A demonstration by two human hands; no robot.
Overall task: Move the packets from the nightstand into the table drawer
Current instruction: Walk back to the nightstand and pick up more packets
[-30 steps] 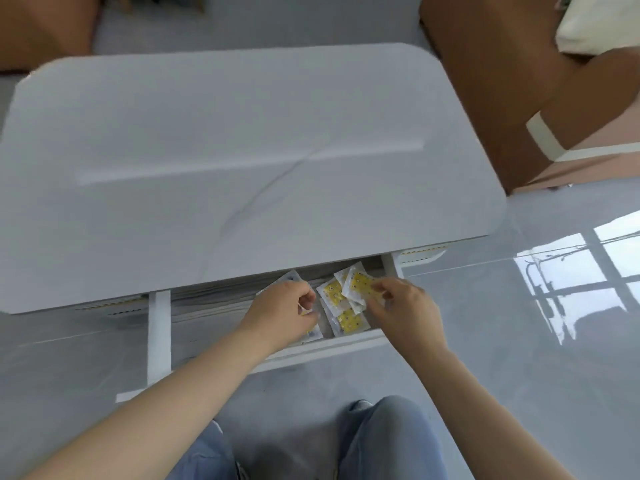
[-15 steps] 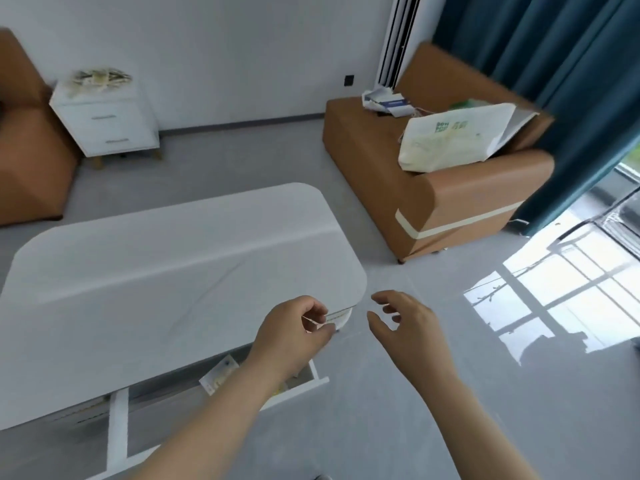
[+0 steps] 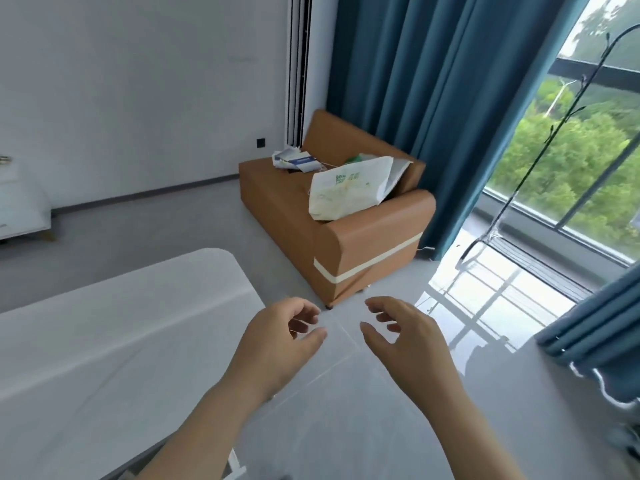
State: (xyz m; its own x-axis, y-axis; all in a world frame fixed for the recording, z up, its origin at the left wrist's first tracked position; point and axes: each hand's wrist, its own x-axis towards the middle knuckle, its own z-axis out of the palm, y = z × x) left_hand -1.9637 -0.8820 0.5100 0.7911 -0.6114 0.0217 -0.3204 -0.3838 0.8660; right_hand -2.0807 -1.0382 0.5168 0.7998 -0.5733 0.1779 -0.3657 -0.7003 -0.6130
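The white table (image 3: 114, 341) fills the lower left of the head view. Its drawer and the packets are out of sight. The white nightstand (image 3: 19, 209) shows only partly at the left edge by the wall. My left hand (image 3: 277, 341) hovers over the table's right corner with fingers loosely curled and holds nothing. Just to its right, over the grey floor, my right hand (image 3: 405, 341) is also empty, its fingers relaxed and spread.
A brown sofa (image 3: 346, 233) with a white bag (image 3: 346, 192) and papers stands ahead by the blue curtains (image 3: 433, 98). A drying rack (image 3: 512, 258) stands at the window on the right. Glossy grey floor (image 3: 346, 427) lies between table and sofa.
My view has swung up and right from the open drawer to the room. Both hands left the packets in the drawer and lifted away empty; my left hand's fingers have loosened.
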